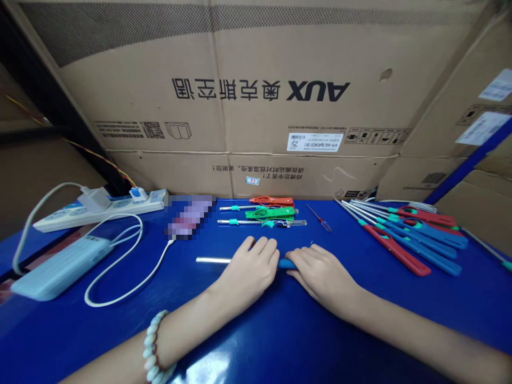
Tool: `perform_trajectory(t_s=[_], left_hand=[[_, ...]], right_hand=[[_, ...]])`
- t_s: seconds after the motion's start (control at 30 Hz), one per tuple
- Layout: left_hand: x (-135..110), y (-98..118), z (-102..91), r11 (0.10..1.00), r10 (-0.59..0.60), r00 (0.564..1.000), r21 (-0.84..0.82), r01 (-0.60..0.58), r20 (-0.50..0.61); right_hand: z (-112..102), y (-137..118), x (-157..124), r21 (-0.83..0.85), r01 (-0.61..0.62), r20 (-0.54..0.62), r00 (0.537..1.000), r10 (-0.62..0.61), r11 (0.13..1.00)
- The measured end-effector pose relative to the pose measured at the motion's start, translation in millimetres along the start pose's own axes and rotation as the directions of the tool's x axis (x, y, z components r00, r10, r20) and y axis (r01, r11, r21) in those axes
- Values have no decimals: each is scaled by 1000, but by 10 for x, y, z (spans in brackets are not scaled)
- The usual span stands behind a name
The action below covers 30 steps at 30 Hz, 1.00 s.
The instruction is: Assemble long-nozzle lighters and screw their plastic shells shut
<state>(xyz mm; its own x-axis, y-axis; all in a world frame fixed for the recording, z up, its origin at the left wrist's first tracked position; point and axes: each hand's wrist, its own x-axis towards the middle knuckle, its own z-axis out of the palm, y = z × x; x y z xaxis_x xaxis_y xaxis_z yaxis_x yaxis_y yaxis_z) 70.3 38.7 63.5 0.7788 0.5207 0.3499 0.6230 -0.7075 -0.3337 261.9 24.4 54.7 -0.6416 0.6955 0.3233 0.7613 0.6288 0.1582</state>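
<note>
My left hand point(254, 264) is wrapped round the front part of a blue long-nosed lighter point(286, 263). Its bare metal tube point(213, 260) sticks out to the left of that hand. Fingers of my right hand point(320, 269) are closed on the handle end, which they mostly hide. The lighter lies level, just above the blue table. Beyond the hands are opened lighters with a green shell point(272, 214) and an orange shell point(272, 201), their metal rods pointing left. A small screwdriver point(320, 218) lies to the right of these.
Several red and blue long-nosed lighters point(420, 240) are fanned out at the right. Leftward are a blurred-out phone point(191, 216) on a white cable, a pale power bank point(64, 261) and a power strip point(120, 205). A large cardboard box point(248, 122) walls off the back.
</note>
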Motion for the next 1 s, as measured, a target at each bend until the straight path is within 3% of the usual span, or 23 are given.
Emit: perform_trajectory(t_s=[0.23,0.43,0.6,0.8,1.0], left_hand=[[5,122,-1,999,36,999,8,-36,-2],[14,70,14,998,51,998,-36,-52,-32],[6,-134,-57,985,-34,999,-167,36,14],[-30,-543,-149,984,-129,985,-108,141,112],[-52,-652,-126,991,-53,991,-115,67,125]], right_hand=[[23,-53,-36,-23,36,-33,999,-37,999],[-30,-35,15,17,2,130,991,-4,1000],[-87,89,63,1,-98,196,976,95,995],[-91,280,73,-58,-166,174,969,174,984],[-101,329,84,-93,-155,187,967,170,984]])
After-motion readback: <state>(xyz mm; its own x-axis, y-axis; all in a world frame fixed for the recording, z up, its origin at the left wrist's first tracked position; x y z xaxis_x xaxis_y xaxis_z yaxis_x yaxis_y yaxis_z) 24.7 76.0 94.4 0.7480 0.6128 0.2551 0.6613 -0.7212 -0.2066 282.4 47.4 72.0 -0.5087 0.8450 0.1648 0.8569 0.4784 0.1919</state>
